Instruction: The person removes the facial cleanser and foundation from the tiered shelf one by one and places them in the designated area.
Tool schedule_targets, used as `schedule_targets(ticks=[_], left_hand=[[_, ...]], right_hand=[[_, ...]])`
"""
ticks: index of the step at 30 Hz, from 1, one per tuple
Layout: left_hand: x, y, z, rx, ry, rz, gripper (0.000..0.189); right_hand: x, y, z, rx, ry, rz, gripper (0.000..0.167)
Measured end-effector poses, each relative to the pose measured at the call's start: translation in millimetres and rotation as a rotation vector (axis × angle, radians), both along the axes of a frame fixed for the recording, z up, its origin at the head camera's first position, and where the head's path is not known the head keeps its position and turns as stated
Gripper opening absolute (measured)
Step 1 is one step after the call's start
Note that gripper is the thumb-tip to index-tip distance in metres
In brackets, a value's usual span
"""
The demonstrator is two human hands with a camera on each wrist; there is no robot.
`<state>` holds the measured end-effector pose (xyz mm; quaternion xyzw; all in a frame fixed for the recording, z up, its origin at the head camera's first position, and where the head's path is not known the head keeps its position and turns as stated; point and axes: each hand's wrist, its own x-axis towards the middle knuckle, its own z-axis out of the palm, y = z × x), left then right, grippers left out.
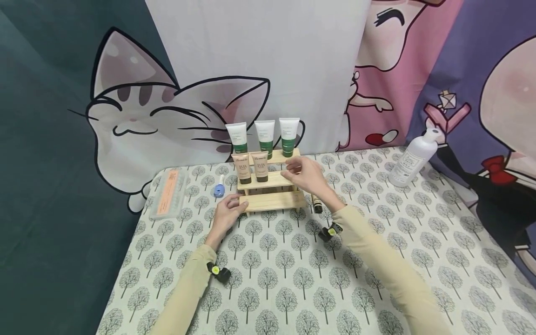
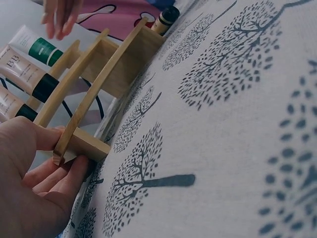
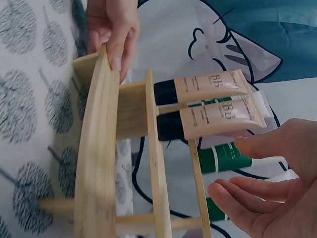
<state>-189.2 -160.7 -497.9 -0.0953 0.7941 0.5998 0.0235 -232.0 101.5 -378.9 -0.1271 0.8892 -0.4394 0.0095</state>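
- likely for steadiness, our left hand (image 1: pixel 227 213) pinches the left end of the three-tiered pale wooden stand (image 1: pixel 274 201) on white tree-print cloth (image 1: pixel 284 288)
- our relaxed right hand (image 1: pixel 309 176) holds nothing, beside the stand's right side
- two beige tubes (image 1: pixel 261 165) stand cap-down on its middle step, perhaps for balance

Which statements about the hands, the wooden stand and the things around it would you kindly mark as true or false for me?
1. The left hand grips the left end of the three-step wooden stand. True.
2. No bottle is in view. False: a white bottle is to the right of the stand.
3. The right hand holds nothing. True.
4. Three white-and-green tubes stand on the top step. True.
5. The only tubes on the stand are white and green. False: two beige BB tubes stand on the middle step.
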Motion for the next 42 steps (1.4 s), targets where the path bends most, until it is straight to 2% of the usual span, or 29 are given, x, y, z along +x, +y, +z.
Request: schedule_targets(ticks=[7,13,19,24,32,41,42], left_hand=[[1.7,-0.7,0.7,-0.002,0.005,0.001,0.049],[2.3,0.3,-0.2,0.0,0.015,-0.001,0.049],[2.0,0.5,-1.2,0.006,0.021,-0.003,0.048],[2.2,0.4,-0.2,0.012,0.021,-0.003,0.049],[2.6,0.3,-0.1,0.012,0.024,0.0,0.048],[0.6,-0.5,-3.2,0.035,0.018,-0.013,0.05],[2.6,0.5,1.8,0.034,0.011,-0.018,0.05]], right_hand=[[-11.6,-23,1.4,-0.081,0.008,0.026,0.046],[-17.5,-38,-3.3,-0.115,0.007,0.057,0.044],[-21.3,-48,-9.7,-0.158,0.004,0.05,0.043],[-25.5,-54,-15.9,-0.17,0.043,0.038,0.038],[-27.0,-54,-21.6,-0.196,0.089,0.027,0.034],[-23.8,-36,-12.6,-0.233,0.081,0.01,0.037],[-23.4,-33,-11.3,-0.233,0.079,0.006,0.037]])
